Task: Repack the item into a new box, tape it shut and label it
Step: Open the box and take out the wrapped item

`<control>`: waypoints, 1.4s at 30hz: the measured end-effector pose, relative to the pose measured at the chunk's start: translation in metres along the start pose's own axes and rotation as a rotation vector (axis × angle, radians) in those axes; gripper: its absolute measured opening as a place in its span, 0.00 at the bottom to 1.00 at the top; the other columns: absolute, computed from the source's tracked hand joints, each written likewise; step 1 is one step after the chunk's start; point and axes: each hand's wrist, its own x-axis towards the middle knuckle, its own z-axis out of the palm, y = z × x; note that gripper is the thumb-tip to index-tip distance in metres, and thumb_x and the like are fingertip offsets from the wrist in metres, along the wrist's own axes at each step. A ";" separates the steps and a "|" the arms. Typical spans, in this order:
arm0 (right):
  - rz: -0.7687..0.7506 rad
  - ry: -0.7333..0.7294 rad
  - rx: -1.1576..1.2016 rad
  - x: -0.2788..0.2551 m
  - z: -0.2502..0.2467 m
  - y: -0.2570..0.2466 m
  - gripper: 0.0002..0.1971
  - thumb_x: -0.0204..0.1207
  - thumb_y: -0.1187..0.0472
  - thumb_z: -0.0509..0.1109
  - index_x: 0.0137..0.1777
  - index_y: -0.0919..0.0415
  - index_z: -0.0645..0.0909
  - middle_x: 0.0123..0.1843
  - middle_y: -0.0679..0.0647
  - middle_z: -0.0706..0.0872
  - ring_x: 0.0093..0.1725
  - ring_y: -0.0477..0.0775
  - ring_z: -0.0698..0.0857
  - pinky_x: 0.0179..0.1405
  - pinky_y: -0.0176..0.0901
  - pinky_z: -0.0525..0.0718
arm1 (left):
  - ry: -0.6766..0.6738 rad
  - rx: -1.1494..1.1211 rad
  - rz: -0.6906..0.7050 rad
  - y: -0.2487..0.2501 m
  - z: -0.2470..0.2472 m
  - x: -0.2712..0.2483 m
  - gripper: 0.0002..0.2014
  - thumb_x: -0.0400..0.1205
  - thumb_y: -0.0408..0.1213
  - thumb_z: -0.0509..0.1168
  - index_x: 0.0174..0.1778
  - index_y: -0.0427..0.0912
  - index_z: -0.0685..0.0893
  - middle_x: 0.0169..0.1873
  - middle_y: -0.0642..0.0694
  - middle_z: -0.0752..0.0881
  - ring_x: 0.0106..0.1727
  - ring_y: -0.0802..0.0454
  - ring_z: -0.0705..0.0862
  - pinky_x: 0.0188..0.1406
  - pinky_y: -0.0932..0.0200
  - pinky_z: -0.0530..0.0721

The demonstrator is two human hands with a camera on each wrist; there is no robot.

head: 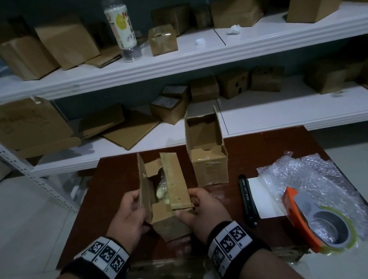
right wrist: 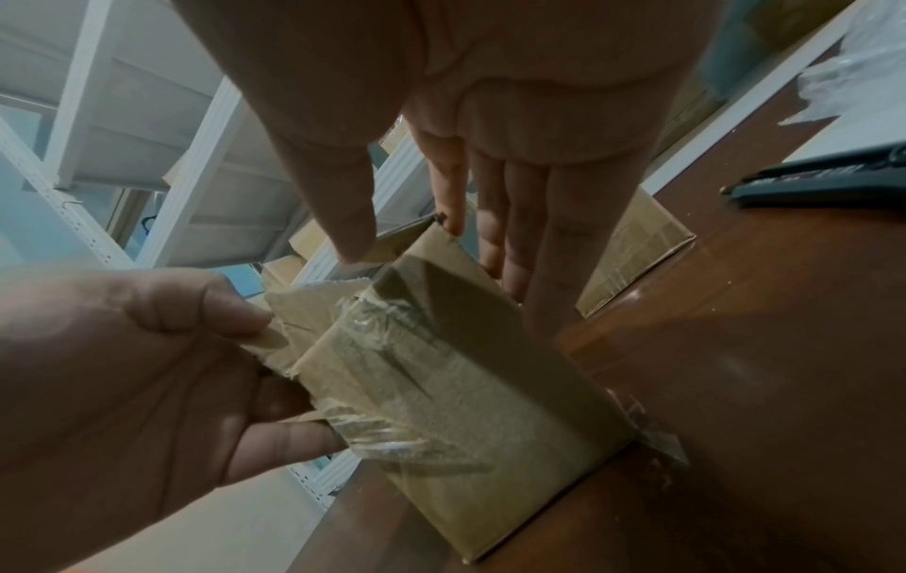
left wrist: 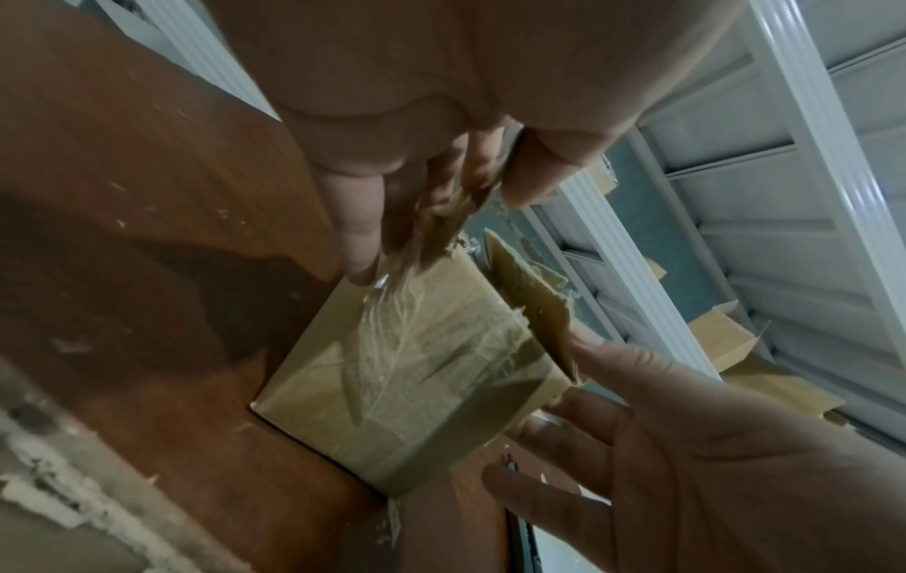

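A: Where does the item sit?

B: Inside the old box [head: 165, 206], near the bench's [head: 113, 188] front edge. You can glimpse something pale wrapped in clear plastic [head: 162, 192] between the raised flaps. The new box [head: 208, 159] stands open just behind and to the right, toward the back edge.

A: And the hands?

B: The left hand [head: 126, 221] has its grip clamped on the left flap, thumb and fingers pinching the cardboard. The right hand [head: 200, 207] pinches the near end of the right flap, spreading it outward.

A: What might go wrong?

B: I'd judge the flaps the weak point: their edges are already ragged, with old tape clinging, so a hard pull could rip one off and jolt the box. The box is tall and narrow; pulling unevenly could tip it toward the front edge and spill the item. The wrapping might also snag on the inner flaps when lifted.

A: Any writing to read?

B: The black pen [head: 247, 199] toward the right edge bears pale lettering, too small to read. The bottle [head: 119, 22] on the upper shelf has a printed label with a yellow picture; its characters are not legible. The tape dispenser [head: 315, 219] on the bubble wrap [head: 318, 169] shows no marking.
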 end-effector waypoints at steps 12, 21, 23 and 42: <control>0.027 -0.014 -0.017 0.001 0.000 0.005 0.32 0.68 0.48 0.83 0.71 0.44 0.76 0.65 0.40 0.85 0.63 0.44 0.85 0.65 0.45 0.85 | -0.007 0.028 0.061 -0.006 0.000 -0.003 0.11 0.88 0.29 0.58 0.60 0.50 0.78 0.55 0.45 0.87 0.54 0.47 0.89 0.53 0.45 0.88; 0.049 0.001 -0.054 0.007 0.004 0.010 0.30 0.68 0.46 0.83 0.69 0.42 0.76 0.65 0.42 0.85 0.62 0.45 0.85 0.66 0.50 0.86 | -0.021 0.073 0.078 -0.013 -0.002 0.000 0.13 0.88 0.29 0.57 0.58 0.53 0.78 0.54 0.46 0.88 0.53 0.47 0.90 0.54 0.42 0.89; 0.052 0.009 -0.052 0.008 0.004 0.010 0.29 0.68 0.46 0.82 0.69 0.42 0.76 0.64 0.43 0.85 0.61 0.45 0.86 0.65 0.50 0.86 | -0.024 0.068 0.079 -0.014 -0.002 0.000 0.13 0.88 0.28 0.57 0.58 0.52 0.78 0.54 0.46 0.88 0.53 0.47 0.90 0.52 0.44 0.89; 0.020 0.067 -0.064 -0.005 -0.008 0.000 0.17 0.90 0.48 0.56 0.56 0.58 0.82 0.45 0.47 0.82 0.52 0.52 0.84 0.52 0.45 0.78 | -0.032 -0.047 0.022 -0.020 -0.009 0.000 0.13 0.87 0.26 0.55 0.61 0.48 0.76 0.57 0.42 0.84 0.58 0.45 0.86 0.42 0.56 0.90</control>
